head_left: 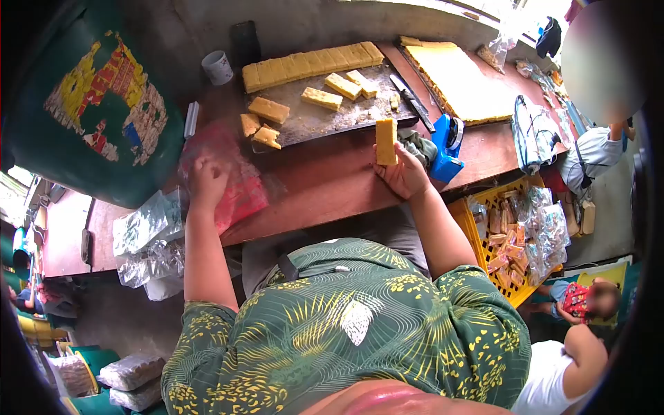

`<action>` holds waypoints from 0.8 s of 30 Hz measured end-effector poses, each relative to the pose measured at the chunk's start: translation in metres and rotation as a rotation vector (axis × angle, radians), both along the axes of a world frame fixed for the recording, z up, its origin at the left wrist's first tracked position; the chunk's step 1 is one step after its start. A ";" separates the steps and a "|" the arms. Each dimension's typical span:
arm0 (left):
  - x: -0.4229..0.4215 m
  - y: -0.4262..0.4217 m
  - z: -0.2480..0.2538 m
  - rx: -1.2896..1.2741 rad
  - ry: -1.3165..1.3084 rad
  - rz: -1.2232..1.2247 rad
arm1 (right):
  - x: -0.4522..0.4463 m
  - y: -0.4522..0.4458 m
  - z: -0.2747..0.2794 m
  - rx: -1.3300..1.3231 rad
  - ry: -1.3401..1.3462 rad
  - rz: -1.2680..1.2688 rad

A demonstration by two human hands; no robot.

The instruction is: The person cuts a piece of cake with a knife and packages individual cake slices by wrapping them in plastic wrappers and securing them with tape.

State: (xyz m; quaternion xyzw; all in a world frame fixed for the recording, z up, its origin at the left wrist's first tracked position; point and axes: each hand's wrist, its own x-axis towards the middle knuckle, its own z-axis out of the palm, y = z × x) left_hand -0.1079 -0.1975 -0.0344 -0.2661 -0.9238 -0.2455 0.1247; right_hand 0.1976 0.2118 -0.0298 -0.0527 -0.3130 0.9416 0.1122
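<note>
Green patterned shirt (346, 325) with yellow print fills the lower middle, nearest the camera. Yellow bar (386, 142) is upright in the right hand (402, 171), above the near side of the brown table (318, 183); fingers closed around its lower part, upper part exposed. Left hand (209, 181) has bent fingers over red plastic (238, 200) on the table; can't tell how far open it is or whether it grips the plastic.

Just beside the right hand: dark cloth (419, 146), then blue tape dispenser (448, 153). Beyond the hands, dark tray (353, 116) bears a joined row of bars (311, 63) along its far side, plus loose bars (321, 98) and broken pieces (266, 136). Knife (413, 104) lies at the tray's right side. Large yellow slab (460, 79) farther right, white mug (217, 68) past the tray's left corner.

Clear plastic bags (149, 228) hang over the table edge, left. Green container (41, 131) with torn label stands behind them. Right of the torso, yellow crate (472, 232) holds wrapped bars (510, 252); person in a red top (576, 302) is near it, person in a white top (546, 377) lower right.
</note>
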 end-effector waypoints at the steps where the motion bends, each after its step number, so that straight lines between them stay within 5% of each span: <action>1: 0.015 0.002 0.009 -0.042 0.090 -0.006 | 0.000 0.001 0.000 0.001 0.008 0.004; 2: 0.025 0.005 0.016 -0.085 0.178 -0.013 | 0.000 0.001 0.000 0.002 0.014 0.007; 8: 0.010 -0.003 0.005 0.139 -0.210 -0.021 | -0.002 -0.001 -0.003 -0.004 0.033 0.020; 11: 0.032 0.007 0.016 -0.050 -0.029 0.005 | -0.003 0.002 -0.007 0.012 0.075 0.033; 17: 0.022 0.001 0.010 0.018 -0.052 -0.065 | -0.003 0.001 -0.006 0.070 0.093 0.046; 20: 0.036 0.013 0.015 -0.254 0.157 0.025 | -0.002 0.003 -0.004 0.080 0.053 0.071; 23: 0.026 0.009 0.006 -0.086 0.200 -0.031 | -0.001 0.002 -0.004 0.088 0.017 0.067; 24: 0.033 0.009 0.012 -0.105 0.027 0.033 | -0.002 0.003 -0.004 0.078 0.038 0.073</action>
